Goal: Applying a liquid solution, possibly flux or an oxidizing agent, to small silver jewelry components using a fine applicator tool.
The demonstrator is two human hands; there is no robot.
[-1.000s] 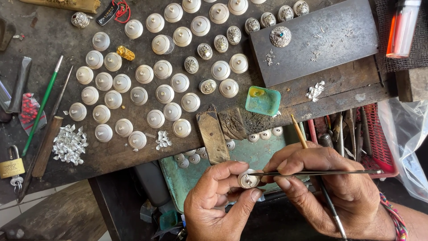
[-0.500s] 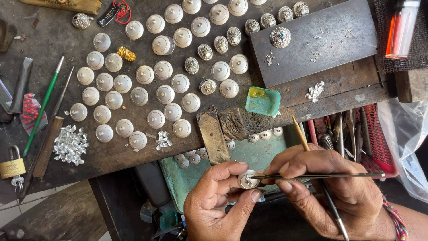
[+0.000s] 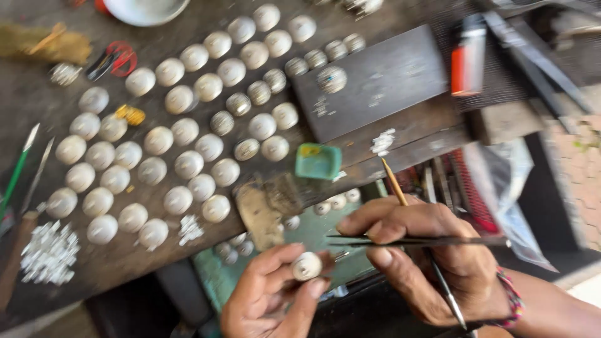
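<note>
My left hand (image 3: 275, 294) pinches a small round silvery-white bead (image 3: 307, 266) between thumb and fingertips, low in the head view. My right hand (image 3: 432, 263) sits just right of it and grips dark metal tweezers (image 3: 413, 241) that point left, their tips above the bead. A thin wooden-handled brush (image 3: 393, 181) also passes through the right hand. Many similar round beads (image 3: 188, 131) lie in rows on the dark wooden bench above the hands.
A small green dish (image 3: 318, 161) stands on the bench near a dark slab (image 3: 382, 78) with one patterned bead on it. An orange lighter (image 3: 466, 62) lies at upper right. A pile of tiny silver pieces (image 3: 49, 253) is at left. A teal tray (image 3: 313, 238) with loose beads is under my hands.
The view has swung and tilted, with motion blur. My right hand has drawn the tweezers slightly up and away from the bead, which my left hand still holds.
</note>
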